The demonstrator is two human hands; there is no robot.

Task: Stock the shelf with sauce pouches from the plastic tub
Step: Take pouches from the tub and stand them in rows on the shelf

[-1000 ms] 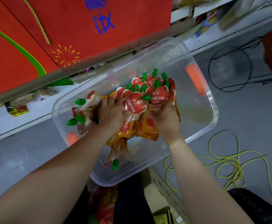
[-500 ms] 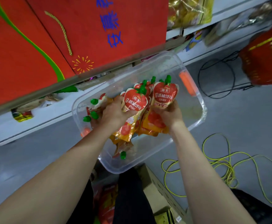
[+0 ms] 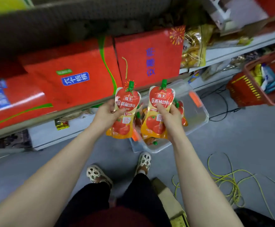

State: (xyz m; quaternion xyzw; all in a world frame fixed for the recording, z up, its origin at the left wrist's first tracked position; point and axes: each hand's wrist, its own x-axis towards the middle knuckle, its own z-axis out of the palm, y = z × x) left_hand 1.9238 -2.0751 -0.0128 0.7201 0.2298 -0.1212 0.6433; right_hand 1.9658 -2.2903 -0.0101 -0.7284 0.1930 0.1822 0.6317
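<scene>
My left hand point(image 3: 108, 114) grips a red and orange tomato sauce pouch point(image 3: 125, 110) with a green cap, held upright. My right hand point(image 3: 169, 117) grips a stack of the same pouches point(image 3: 159, 108), also upright, with more behind the front one. Both bunches hang above the clear plastic tub point(image 3: 197, 117) on the floor, which holds several more pouches point(image 3: 151, 140). The shelf point(image 3: 84, 104) runs just beyond my hands, its edge level with the pouch tops.
Large red gift boxes point(image 3: 77, 76) fill the shelf ahead. A red shopping basket point(image 3: 256, 86) with goods stands at the right. Yellow cord point(image 3: 228, 179) and a black cable point(image 3: 221, 112) lie on the grey floor. A cardboard box point(image 3: 167, 195) sits by my feet.
Both hands have lifted out of the tub with pouches and risen toward the shelf. The view has pulled back and up, showing my legs and more shelving.
</scene>
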